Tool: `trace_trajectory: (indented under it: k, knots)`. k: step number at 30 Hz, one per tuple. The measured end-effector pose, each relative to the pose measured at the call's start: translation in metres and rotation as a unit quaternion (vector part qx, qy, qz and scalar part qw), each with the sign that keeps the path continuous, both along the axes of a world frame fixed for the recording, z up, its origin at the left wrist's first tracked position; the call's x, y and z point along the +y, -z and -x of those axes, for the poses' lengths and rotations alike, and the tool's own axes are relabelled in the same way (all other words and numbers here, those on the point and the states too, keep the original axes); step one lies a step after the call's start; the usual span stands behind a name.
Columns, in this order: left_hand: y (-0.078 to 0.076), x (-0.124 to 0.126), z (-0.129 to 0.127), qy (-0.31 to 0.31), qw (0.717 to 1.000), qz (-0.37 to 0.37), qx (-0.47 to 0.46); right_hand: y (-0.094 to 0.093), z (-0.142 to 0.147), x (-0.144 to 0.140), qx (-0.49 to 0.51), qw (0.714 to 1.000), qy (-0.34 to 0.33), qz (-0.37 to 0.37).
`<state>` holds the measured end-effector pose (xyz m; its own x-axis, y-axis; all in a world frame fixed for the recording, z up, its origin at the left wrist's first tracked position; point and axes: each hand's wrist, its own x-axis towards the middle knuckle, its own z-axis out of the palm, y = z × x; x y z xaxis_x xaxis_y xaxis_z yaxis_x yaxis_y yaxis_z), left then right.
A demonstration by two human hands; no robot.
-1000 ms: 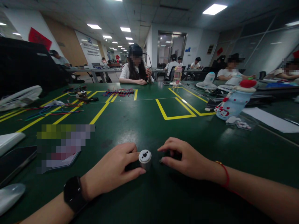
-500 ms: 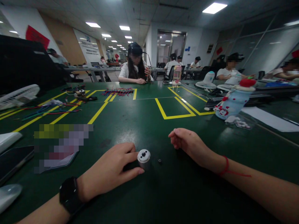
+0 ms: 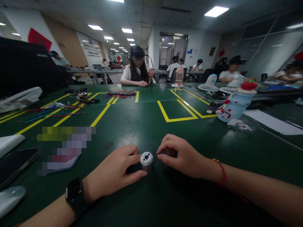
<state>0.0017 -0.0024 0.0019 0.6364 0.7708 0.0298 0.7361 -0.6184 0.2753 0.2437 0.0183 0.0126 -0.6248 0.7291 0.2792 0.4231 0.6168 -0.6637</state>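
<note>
We see the L hand (image 3: 113, 173), black watch on its wrist, wrapped round a small grey cylinder (image 3: 146, 160) standing upright on the green table (image 3: 146, 126) near the front edge, thumb & fingers closed on its sides, white cap w/ 3 holes facing up. The R hand (image 3: 182, 156) sits just beside it, fingertips pinched narrow next to the cap; can't tell if it holds anything. Farther back: yellow tape lines (image 3: 176, 110), a snowman-pattern bottle (image 3: 233, 101) at R, coloured wires (image 3: 120, 93), then a seated person (image 3: 137, 71) across the table.

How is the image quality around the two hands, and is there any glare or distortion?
Head view: left hand, right hand and small grey cylinder look sharp; ceiling lights glare softly on the green table; wide-angle lens bends the edges; some patches are pixelated.
</note>
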Motion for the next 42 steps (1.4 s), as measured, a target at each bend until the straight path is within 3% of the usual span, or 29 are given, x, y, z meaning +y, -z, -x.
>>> trace_trajectory:
  k: [5, 12, 15, 17, 20, 23, 27, 31, 34, 38, 42]
  knots:
    - [0.001, -0.001, 0.001, 0.009, 1.000, -0.015, -0.017, -0.022, 0.019, -0.001, 0.022, 0.997, -0.030, -0.061]
    - [0.002, 0.000, 0.000, 0.011, 1.000, -0.016, -0.020, -0.029, 0.025, 0.000, -0.028, 0.996, -0.039, -0.073]
    - [0.002, 0.000, 0.000, 0.005, 1.000, -0.006, -0.017, -0.027, 0.016, 0.000, -0.010, 1.000, -0.026, -0.014]
    - [0.001, 0.000, 0.001, -0.001, 0.999, 0.005, -0.031, -0.020, 0.007, 0.001, 0.031, 0.997, -0.006, 0.072]
    - [-0.001, -0.002, 0.000, -0.011, 0.994, 0.041, -0.097, -0.003, -0.006, 0.006, 0.120, 0.968, 0.024, 0.219]
    - [-0.003, -0.006, -0.003, -0.034, 0.979, 0.090, -0.182, 0.012, -0.014, 0.012, 0.165, 0.950, 0.076, 0.253]
    - [-0.001, -0.010, -0.006, -0.082, 0.951, 0.152, -0.256, 0.016, -0.016, 0.016, 0.186, 0.942, 0.089, 0.263]
    - [0.004, -0.011, -0.007, -0.079, 0.931, 0.187, -0.303, 0.016, -0.016, 0.017, 0.190, 0.939, 0.087, 0.272]
    - [0.005, -0.010, -0.007, -0.067, 0.942, 0.167, -0.284, 0.016, -0.016, 0.015, 0.166, 0.950, 0.078, 0.255]
    - [0.004, -0.009, -0.008, -0.060, 0.949, 0.159, -0.265, 0.013, -0.009, 0.007, 0.084, 0.981, 0.034, 0.170]
    - [0.002, -0.008, -0.009, -0.060, 0.949, 0.164, -0.264, 0.012, -0.002, 0.001, 0.060, 0.988, -0.005, 0.145]
